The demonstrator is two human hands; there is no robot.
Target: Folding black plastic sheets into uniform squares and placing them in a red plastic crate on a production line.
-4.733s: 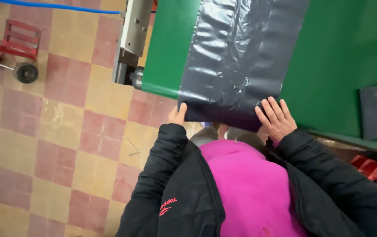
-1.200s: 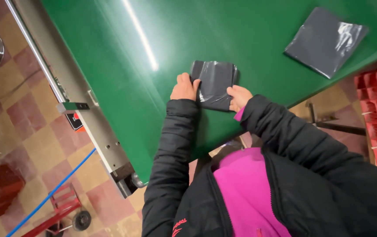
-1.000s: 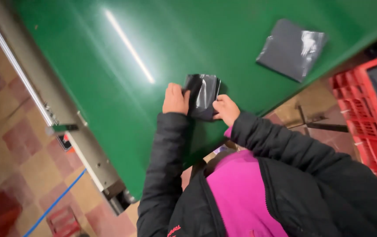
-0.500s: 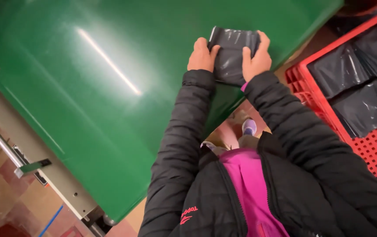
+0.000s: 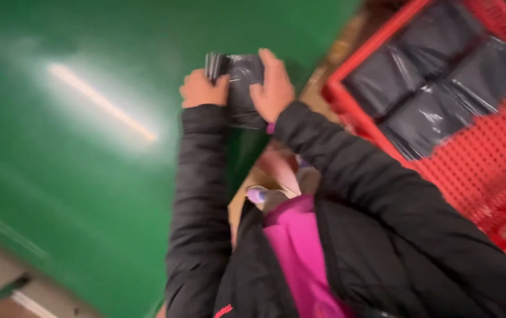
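The folded black plastic bag (image 5: 242, 88) is held between both hands above the edge of the green table (image 5: 76, 147), its long axis running roughly from 12 to 6 o'clock. The left hand (image 5: 203, 89) grips its 9 o'clock side with curled fingers; the right hand (image 5: 273, 87) lies flat over its 3 o'clock side, fingers pointing to 12. Half a second ago the bundle sat higher over the table; now the red plastic crate (image 5: 347, 112) of folded black bags (image 5: 435, 82) fills the 2 o'clock corner.
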